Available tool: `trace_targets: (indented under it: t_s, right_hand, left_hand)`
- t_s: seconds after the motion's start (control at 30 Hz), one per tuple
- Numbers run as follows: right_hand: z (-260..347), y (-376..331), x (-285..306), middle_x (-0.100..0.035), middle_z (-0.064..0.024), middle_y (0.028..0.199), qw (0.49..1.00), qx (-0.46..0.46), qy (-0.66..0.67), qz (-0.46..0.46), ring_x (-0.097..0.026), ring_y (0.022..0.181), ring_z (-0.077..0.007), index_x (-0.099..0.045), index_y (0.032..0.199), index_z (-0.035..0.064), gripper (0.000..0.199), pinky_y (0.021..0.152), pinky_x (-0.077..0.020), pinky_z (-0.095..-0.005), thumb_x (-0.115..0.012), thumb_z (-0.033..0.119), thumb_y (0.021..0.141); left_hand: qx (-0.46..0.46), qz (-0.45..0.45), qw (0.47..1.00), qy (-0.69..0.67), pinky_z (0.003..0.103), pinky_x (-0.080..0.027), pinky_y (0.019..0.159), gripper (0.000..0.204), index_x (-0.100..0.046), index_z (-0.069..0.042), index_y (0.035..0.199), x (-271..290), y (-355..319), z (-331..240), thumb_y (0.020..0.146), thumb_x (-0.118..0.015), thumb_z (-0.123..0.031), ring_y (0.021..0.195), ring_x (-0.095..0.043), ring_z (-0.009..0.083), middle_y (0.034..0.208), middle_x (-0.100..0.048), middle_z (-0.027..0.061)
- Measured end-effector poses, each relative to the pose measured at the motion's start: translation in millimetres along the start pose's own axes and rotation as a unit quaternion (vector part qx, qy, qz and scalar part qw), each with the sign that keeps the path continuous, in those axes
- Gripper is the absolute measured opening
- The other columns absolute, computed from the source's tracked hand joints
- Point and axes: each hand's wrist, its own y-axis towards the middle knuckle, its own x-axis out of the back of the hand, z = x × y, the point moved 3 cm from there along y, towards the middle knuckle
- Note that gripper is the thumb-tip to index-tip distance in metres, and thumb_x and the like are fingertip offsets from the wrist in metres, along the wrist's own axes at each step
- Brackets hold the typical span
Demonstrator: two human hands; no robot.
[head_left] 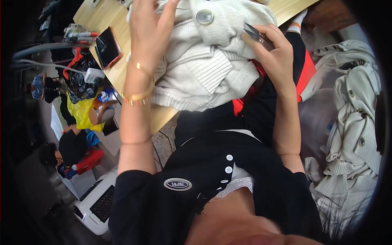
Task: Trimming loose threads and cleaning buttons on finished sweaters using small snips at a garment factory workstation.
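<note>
A cream knitted cardigan (pixel 204 65) lies bunched on the wooden table in front of me, its ribbed edges folded over one another. A large grey button (pixel 204 16) sits on its upper part. My right hand (pixel 274 51) is closed round small dark thread snips (pixel 252 32), at the cardigan's right side. The blades stick out past my fingers, toward the upper left. My left hand (pixel 152 28) is over the cardigan's left side, thumb apart from the fingers. The top of the picture cuts off its fingertips. Gold bracelets circle that wrist.
A dark phone (pixel 108 48) lies on the table (pixel 122 20) at the left. Cables and a white plug (pixel 94 75) hang beyond its edge. More cream knitwear (pixel 355 110) is heaped at the right. People sit farther left, past a yellow bag (pixel 81 112) and a white machine (pixel 96 204).
</note>
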Motion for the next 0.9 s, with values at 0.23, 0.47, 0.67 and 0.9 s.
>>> trace_targets:
  t_s: [0.23,0.47,0.67,0.9]
  right_hand:
    - [-9,-3,1,-0.057,-0.0014,0.081,0.999,-0.007,0.036,0.011,-0.051,0.071,-0.0076,-0.072,0.105,-0.0037,0.023,0.063,-0.0408,-0.0230,-0.078,0.004,0.083]
    - [-7,-5,3,-0.058,-0.0001,0.081,0.999,0.001,0.050,0.012,-0.051,0.072,-0.0066,-0.072,0.105,-0.0027,0.023,0.063,-0.0400,-0.0223,-0.078,0.004,0.084]
    - [-12,-5,5,-0.059,-0.0010,0.082,0.999,0.022,0.030,0.018,-0.053,0.073,-0.0076,-0.072,0.105,-0.0018,0.024,0.065,-0.0425,-0.0223,-0.078,0.003,0.082]
    - [5,-4,7,-0.059,0.0010,0.093,0.999,0.015,0.034,0.007,-0.054,0.083,-0.0076,-0.071,0.116,0.0009,0.033,0.078,-0.0443,-0.0193,-0.078,0.000,0.084]
  left_hand:
    - [0.024,-0.015,0.994,-0.105,0.026,-0.048,0.069,0.021,-0.070,-0.003,0.115,-5,-68,-11,0.096,-0.068,-0.010,0.079,-0.059,0.0122,0.093,-0.063,0.0051]
    - [-0.057,-0.033,0.996,0.059,0.028,-0.049,0.062,0.020,-0.075,-0.006,0.100,-18,-69,-18,0.082,-0.083,-0.010,0.074,-0.061,0.0153,0.088,-0.067,0.0053]
    - [-0.116,-0.033,0.988,0.095,0.026,-0.049,0.066,0.013,-0.076,-0.004,0.095,-14,-66,-13,0.083,-0.082,-0.004,0.076,-0.062,0.0143,0.089,-0.068,0.0047]
    - [-0.308,-0.023,0.945,0.103,0.032,-0.055,0.084,0.015,-0.071,-0.002,0.097,-11,-52,-23,0.084,-0.078,0.001,0.099,-0.066,0.0232,0.113,-0.069,0.0134]
